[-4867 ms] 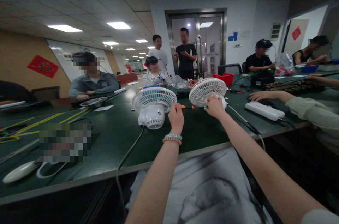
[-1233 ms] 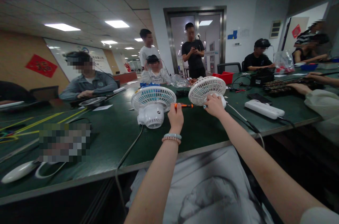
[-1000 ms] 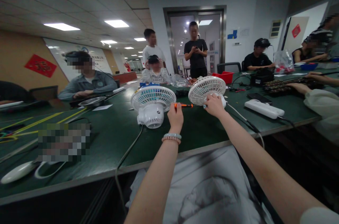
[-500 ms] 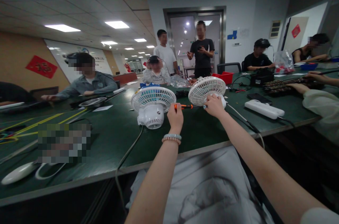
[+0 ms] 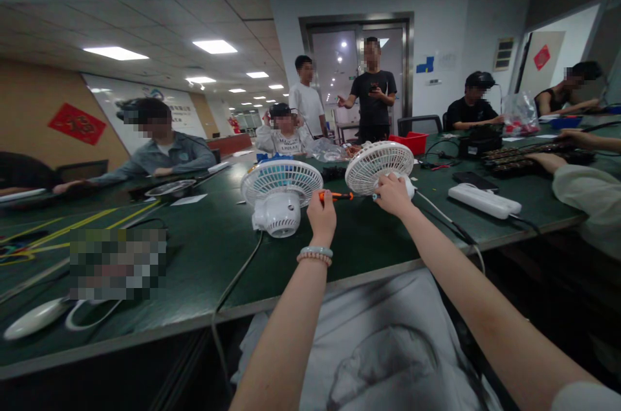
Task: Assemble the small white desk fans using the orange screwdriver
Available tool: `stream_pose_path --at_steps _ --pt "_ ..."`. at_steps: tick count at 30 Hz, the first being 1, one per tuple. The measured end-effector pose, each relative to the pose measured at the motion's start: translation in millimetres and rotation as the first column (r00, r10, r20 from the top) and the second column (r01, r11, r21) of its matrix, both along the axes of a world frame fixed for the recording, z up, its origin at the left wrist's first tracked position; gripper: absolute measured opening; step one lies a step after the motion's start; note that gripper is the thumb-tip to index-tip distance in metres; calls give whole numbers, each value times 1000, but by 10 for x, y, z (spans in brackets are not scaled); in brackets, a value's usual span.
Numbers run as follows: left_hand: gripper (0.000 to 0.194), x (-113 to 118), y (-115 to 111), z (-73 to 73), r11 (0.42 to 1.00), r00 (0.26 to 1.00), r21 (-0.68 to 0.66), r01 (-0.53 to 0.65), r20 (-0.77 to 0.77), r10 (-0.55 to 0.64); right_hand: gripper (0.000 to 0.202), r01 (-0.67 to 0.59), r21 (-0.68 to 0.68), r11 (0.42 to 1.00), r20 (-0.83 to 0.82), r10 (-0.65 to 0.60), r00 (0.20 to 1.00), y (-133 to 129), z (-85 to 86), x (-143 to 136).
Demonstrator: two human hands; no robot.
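Across the surface (image 5: 204, 275), the person in the grey-blue jacket (image 5: 172, 153) has stretched an arm further out toward ten o'clock since the last look, and the white-shirted stander (image 5: 306, 102) has drifted a touch toward one. Meanwhile, the pair of bare hands nearest me barely budges!

Look at the left hand (image 5: 322, 217), just short of twelve: fingers clamped on the orange-and-black tool (image 5: 343, 195), which points toward three o'clock into the gap between two white fans. Its far end comes close to the other hand, but I can't tell whether it touches anything.

Over at one, the right hand (image 5: 394, 193) lies on the back of the right fan (image 5: 376, 168), fingers bent over the housing; whether they're truly clamped or merely resting, I can't tell. That fan's grille leans away, its pale cord trailing toward four.

The left fan (image 5: 280, 210) sits toward eleven, just beside the left hand, housing nearest the wearer. Out at two, there's a white power strip (image 5: 485, 202); beyond the right fan, a red bin (image 5: 413, 142).

As I read it, this is a steadying step, one hand on the fan, one on the tool. Any move from here calls for a firm right hand and a level tool.
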State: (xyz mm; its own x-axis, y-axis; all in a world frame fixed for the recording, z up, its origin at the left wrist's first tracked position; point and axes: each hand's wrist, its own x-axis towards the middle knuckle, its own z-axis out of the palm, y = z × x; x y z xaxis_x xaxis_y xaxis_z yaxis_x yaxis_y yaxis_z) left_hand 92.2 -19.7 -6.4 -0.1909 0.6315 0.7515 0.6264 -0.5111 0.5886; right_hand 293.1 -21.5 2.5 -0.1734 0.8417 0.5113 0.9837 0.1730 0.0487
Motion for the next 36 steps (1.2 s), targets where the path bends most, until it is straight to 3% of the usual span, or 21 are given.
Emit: stream_pose_path --at_steps 36 --pt "29 -3 2 -1 1000 1000 -20 13 -16 -13 24 -8 22 1000 -19 8 1000 32 -31 0"
